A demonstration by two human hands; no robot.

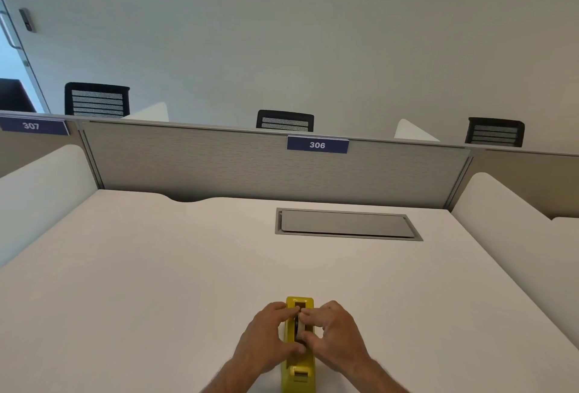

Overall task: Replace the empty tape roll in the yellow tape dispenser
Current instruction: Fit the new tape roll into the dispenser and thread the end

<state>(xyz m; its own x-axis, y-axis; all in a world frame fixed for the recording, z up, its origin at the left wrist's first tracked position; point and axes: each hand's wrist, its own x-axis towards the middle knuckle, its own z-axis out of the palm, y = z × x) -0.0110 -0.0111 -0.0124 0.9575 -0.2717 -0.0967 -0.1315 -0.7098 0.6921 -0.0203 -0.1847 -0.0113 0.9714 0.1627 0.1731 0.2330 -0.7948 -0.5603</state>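
Observation:
A yellow tape dispenser (299, 374) stands on the white desk (156, 283) near the front edge, its length running away from me. In its slot sits a tape roll (300, 327) with a dark hub and a pale rim. My left hand (266, 339) grips the roll and the dispenser from the left side. My right hand (335, 336) pinches the roll from the right with thumb and fingers. The hands hide most of the roll, so I cannot tell how much tape is on it.
A grey cable hatch (347, 225) is set flush in the desk at the back right. A grey partition (219, 167) with a "306" label (317, 144) closes the far side. White side dividers (513, 229) flank the desk. Black chairs (284, 120) stand behind the partition.

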